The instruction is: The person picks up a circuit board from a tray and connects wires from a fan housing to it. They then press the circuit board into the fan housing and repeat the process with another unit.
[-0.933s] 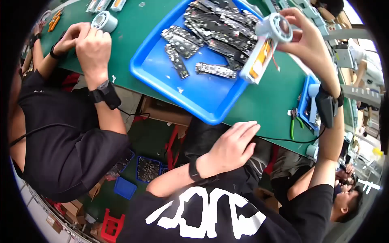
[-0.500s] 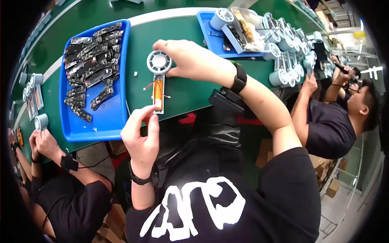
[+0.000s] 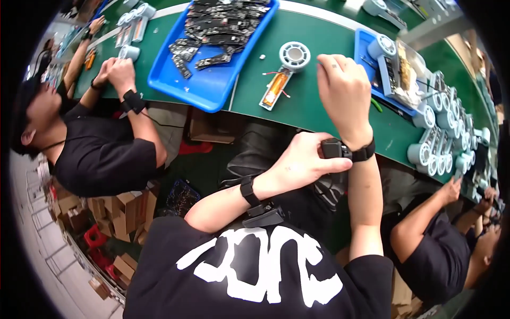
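Black plastic wrist box [image 3: 331, 149] being gripped by left hand [image 3: 298, 161], right hand [image 3: 346, 93] relaxed; pale-blue round-headed plastic housing [image 3: 288, 68] risks being jolted by reaching.

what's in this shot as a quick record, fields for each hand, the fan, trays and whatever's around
left hand: gripping the black wrist device worn on the right arm
right hand: fingers bent, no object visible in it
fan housing: light blue, lying on the green table left of the right hand
open handle: orange battery cell, thin loose wires
left tray: blue, black circuit boards piled inside
right tray: blue, mixed parts
far right: rows of light blue fan housings
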A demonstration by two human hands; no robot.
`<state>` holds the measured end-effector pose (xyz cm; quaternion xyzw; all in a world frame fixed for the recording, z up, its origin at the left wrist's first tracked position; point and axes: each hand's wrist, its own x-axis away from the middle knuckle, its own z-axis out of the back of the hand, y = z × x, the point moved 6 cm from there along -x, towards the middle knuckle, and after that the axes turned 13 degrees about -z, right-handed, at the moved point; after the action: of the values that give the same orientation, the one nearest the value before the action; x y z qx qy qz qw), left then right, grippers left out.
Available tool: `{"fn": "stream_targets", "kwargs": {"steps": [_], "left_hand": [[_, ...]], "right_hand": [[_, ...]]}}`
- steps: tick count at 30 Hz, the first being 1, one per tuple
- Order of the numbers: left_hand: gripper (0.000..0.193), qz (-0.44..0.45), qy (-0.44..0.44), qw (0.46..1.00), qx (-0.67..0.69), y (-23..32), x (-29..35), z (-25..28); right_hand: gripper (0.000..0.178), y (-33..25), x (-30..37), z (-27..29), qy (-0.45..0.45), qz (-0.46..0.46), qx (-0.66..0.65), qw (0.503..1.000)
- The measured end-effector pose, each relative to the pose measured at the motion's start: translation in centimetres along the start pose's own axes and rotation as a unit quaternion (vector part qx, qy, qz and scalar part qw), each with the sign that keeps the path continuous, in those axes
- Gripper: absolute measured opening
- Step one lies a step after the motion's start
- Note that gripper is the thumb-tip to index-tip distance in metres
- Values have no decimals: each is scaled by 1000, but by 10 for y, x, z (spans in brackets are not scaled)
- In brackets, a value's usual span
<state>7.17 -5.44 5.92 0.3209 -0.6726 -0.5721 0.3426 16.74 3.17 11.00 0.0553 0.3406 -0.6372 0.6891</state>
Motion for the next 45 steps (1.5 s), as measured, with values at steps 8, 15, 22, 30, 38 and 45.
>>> {"fn": "stream_targets", "kwargs": {"steps": [8, 15, 22, 30, 38, 45], "left_hand": [[32, 76, 3, 995, 69, 12, 10, -23], [30, -21, -81, 996, -29, -4, 16, 16], [19, -91, -68, 975, -190, 2, 39, 144], [21, -311, 200, 741, -560, 43, -3, 264], [30, -233, 58, 780, -579, 29, -42, 279], [28, -246, 141, 859, -427, 35, -23, 291]], "right_hand": [[8, -2, 7, 0, -15, 47, 31, 998], [15, 6, 26, -25, -78, -155, -210, 962], [21, -5, 62, -57, -122, -281, -249, 919], [49, -28, 93, -61, -77, -253, -212, 941], [58, -60, 45, -82, -167, -108, -21, 980], [49, -50, 43, -80, -265, -48, 13, 963]]}}
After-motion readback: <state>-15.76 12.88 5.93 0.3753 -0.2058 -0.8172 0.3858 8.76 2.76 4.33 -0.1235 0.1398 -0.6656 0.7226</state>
